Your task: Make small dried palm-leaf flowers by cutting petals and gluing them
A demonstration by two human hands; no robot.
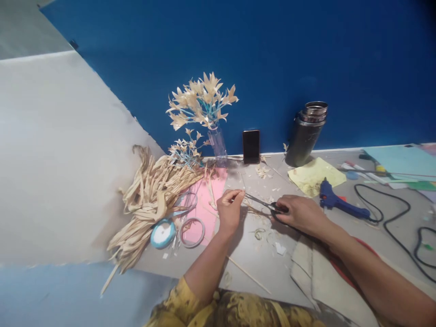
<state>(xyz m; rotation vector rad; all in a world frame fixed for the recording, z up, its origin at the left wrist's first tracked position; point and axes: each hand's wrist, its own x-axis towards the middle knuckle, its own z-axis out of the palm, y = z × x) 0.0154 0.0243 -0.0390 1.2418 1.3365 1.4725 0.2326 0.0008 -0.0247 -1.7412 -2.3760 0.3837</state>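
My right hand (303, 212) grips a pair of scissors (260, 201) by the dark handles, with the blades pointing left. The blade tips reach the fingertips of my left hand (230, 210), which is closed in a pinch. Whatever lies between those fingers is too small to make out. Small pale scraps and a thin curled strip (259, 233) lie on the table below the scissors. To the left of my left hand is a pink sheet (200, 229), partly covered by a roll of tape (192, 245) and dried husk strips (155, 195).
Pale husk flowers (200, 97) stand in a clear vase (218, 145) at the back. A phone (251, 146) leans on the blue wall beside a dark flask (306, 134). On the right lie a yellow paper (316, 176), a blue glue gun (342, 202) and its looping cord (397, 222).
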